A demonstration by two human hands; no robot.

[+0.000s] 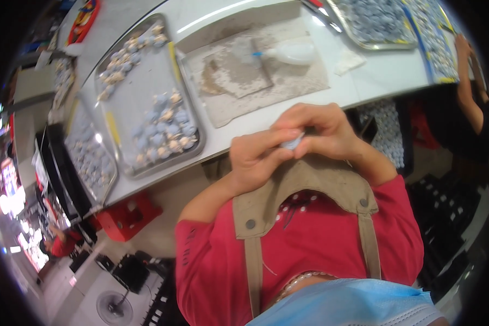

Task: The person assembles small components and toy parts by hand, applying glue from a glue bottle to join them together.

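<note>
My left hand (pixel 254 161) and my right hand (pixel 327 130) meet in front of my chest, just off the table's near edge. Both are closed, fingertips pinching one small grey-blue piece (pixel 293 142); the fingers cover most of it, so its full shape is hidden. Left of my hands, a metal tray (pixel 141 70) holds small grey-blue pieces (pixel 171 124), several with cream-coloured parts. Beyond my hands lies a shallow cardboard tray (pixel 301 81), stained inside. In it rest a dark-edged square board (pixel 239 68) and a translucent squeeze bottle (pixel 293 54) with a blue tip.
Another tray of small pieces (pixel 89 152) stands at the far left. At the back right is a tray heaped with grey-blue pieces (pixel 375 22). A co-worker's arm (pixel 467 92) reaches in at the right edge. A red stool (pixel 126 217) is below the table.
</note>
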